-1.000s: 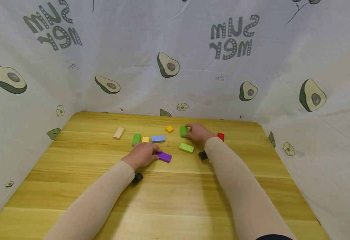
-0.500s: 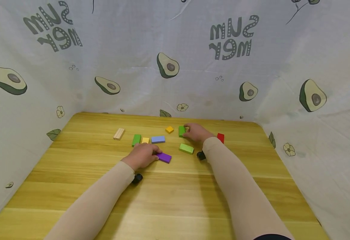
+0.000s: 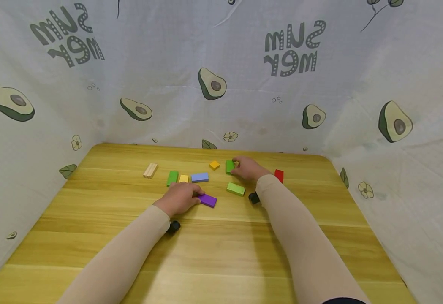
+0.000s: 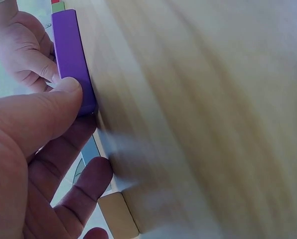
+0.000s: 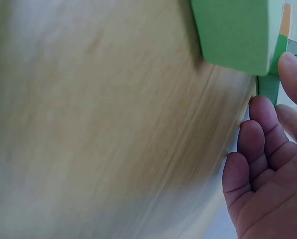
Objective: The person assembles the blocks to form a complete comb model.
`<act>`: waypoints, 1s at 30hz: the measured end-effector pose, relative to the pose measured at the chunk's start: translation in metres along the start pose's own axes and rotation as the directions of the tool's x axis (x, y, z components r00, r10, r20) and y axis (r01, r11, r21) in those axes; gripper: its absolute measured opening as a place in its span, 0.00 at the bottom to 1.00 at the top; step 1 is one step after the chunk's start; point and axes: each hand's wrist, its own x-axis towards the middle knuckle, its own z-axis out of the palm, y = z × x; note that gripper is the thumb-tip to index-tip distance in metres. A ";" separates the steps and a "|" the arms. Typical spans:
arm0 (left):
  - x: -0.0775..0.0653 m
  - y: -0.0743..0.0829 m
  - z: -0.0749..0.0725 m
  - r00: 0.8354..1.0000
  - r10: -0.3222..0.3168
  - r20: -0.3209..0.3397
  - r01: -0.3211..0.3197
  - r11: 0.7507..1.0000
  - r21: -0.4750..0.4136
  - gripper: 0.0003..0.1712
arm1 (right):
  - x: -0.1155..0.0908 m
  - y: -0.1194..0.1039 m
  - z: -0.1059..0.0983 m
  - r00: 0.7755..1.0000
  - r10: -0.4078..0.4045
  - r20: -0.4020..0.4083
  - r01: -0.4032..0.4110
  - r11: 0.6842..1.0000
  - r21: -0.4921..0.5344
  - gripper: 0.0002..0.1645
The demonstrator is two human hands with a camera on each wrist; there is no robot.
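In the head view, my left hand [image 3: 179,198] pinches the near-left end of a purple block [image 3: 207,200] lying on the table. The left wrist view shows the thumb on top of that purple block [image 4: 71,55] and a finger beneath its end. Farther back, my right hand [image 3: 248,168] holds a green block [image 3: 229,166] between thumb and forefinger. Seen from the right wrist, that green block [image 5: 269,88] is partly hidden behind a nearer light green block [image 5: 233,35]. The light green block [image 3: 236,189] lies untouched between the two hands.
On the wooden table [image 3: 213,253] lie a plain wood block [image 3: 150,170], another green block [image 3: 172,178], a yellow block [image 3: 184,178], a blue block [image 3: 200,177], an orange block [image 3: 214,165] and a red block [image 3: 279,175]. A printed cloth [image 3: 160,71] hangs around the back and sides.
My right hand has shifted the green block slightly to the left, mostly in the first half second. The left hand and purple block have stayed in place.
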 end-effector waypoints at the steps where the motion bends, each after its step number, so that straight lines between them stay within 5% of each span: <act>1: 0.000 0.000 0.000 1.000 0.001 0.001 -0.001 1.000 0.000 0.14 | -0.001 0.000 0.000 1.000 0.003 0.000 -0.003 1.000 -0.002 0.38; 13: 0.000 0.002 0.004 1.000 0.006 0.003 -0.006 1.000 -0.003 0.14 | -0.006 0.005 -0.001 1.000 0.025 0.000 -0.025 0.999 0.025 0.39; 18: 0.000 0.003 0.003 1.000 0.011 0.001 -0.011 1.000 -0.007 0.14 | -0.014 0.006 -0.008 1.000 -0.029 -0.011 0.030 0.998 0.061 0.31; 23: -0.001 0.001 0.001 1.000 0.006 0.005 -0.006 1.000 0.003 0.15 | -0.027 0.001 -0.016 0.990 -0.128 0.061 0.129 0.991 -0.019 0.25; 30: -0.001 -0.001 0.000 1.000 0.011 0.007 -0.011 1.000 0.004 0.15 | -0.045 -0.004 -0.016 0.963 -0.173 0.208 0.194 0.977 -0.087 0.29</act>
